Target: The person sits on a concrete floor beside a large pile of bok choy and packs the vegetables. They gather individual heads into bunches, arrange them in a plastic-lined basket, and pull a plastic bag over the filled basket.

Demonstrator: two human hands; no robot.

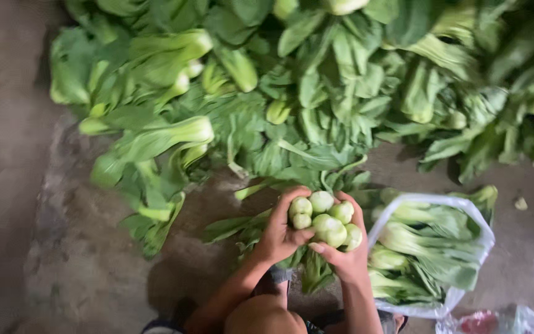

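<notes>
Both my hands clasp one bunch of bok choy, its pale green stem bases pointing up and its leaves hanging down. My left hand wraps the bunch from the left, thumb pressed on a stem base. My right hand cups it from the right and below. The bunch is held above a few loose bok choy leaves on the ground, just left of an open clear plastic bag with several bok choy in it.
A large heap of bok choy spreads across the concrete floor beyond my hands. A second plastic bag with something red lies at the bottom right. My knees show at the bottom edge.
</notes>
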